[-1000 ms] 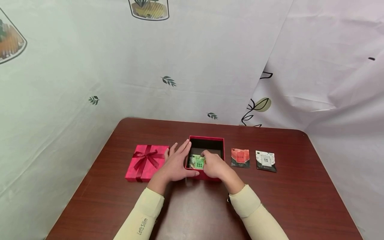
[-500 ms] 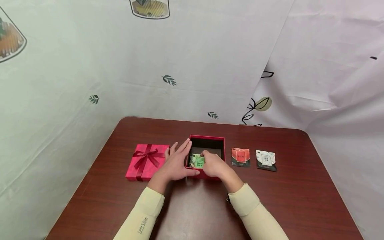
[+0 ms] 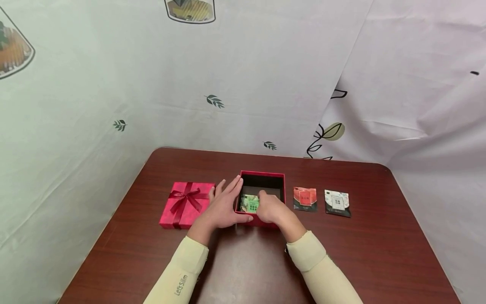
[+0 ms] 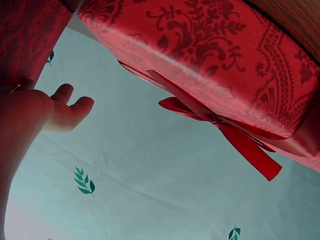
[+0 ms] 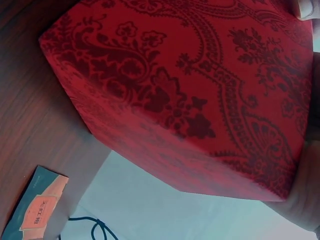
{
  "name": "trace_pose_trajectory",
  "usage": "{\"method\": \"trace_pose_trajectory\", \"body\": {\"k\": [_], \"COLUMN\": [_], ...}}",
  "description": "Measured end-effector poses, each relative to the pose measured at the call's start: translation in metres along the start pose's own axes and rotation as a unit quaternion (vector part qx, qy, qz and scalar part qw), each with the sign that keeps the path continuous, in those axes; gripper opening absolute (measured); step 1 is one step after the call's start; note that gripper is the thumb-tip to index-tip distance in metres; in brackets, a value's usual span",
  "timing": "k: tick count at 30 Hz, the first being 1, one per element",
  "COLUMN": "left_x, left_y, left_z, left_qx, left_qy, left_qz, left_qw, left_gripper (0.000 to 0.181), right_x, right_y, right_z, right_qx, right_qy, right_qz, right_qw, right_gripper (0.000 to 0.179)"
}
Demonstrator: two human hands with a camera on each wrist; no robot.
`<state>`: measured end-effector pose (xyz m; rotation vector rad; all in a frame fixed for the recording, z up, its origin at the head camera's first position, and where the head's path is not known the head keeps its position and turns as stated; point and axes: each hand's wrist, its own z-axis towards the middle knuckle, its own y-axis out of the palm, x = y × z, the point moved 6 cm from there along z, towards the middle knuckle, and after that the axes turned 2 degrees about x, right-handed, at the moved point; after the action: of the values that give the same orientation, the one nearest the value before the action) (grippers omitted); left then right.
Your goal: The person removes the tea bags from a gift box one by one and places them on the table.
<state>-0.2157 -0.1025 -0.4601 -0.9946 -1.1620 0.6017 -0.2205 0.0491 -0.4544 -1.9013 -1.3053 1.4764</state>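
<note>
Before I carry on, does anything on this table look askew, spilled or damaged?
Nothing stands out. The lid has its bow tied, the red packet and white packet lie right of the box, and no spill or tear shows. The right hand partly hides the green packet inside the box.

Sleeves, mine, two: pale yellow, broad-cuffed, behind my fingers (image 3: 232,188); left sleeve (image 3: 183,266) bearing dark lettering (image 3: 181,285).

Pale cream fabric sleeves (image 3: 181,268) cover both forearms, angled inward and forward — the bare left hand (image 3: 222,207) spreads its fingers, the bare right hand (image 3: 270,208) bends, its fingertips hidden.
</note>
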Motion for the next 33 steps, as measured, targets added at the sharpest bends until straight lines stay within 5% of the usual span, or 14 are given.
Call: {"method": "trace_pose_trajectory", "body": {"k": [33], "left_x": [0.0012], "left_y": [-0.0016], "left_z": [0.0000], "left_qx": [-0.003], "left_qy": [-0.001], "left_qz": [0.007], "left_qw": [1.0000], "left_gripper": [0.118], "right_x": [-0.0057], "right_y": [-0.0068], "right_z": [0.0053], "right_qx": [0.029], "right_qy": [-0.084], "right_qz": [0.039], "right_qw": [0.9953], "right_gripper": [0.047]}}
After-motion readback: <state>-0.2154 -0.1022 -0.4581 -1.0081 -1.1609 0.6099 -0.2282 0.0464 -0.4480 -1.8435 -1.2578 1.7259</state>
